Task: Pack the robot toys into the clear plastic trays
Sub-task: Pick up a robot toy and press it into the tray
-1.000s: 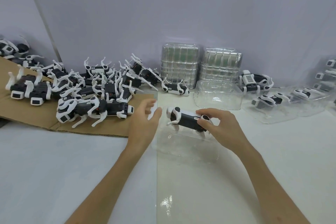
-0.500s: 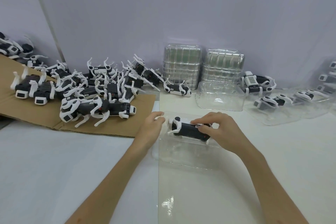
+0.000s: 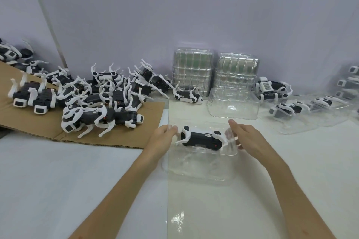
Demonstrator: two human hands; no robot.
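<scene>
The left hand [image 3: 163, 137] curls its fingers on the left rim of the clear tray [image 3: 200, 172]. The right hand [image 3: 248, 137] is half open, with its fingers touching the right end. One robot toy [image 3: 202, 138] lies inside the tray. Two tray stacks [image 3: 192, 72] stand behind.
</scene>
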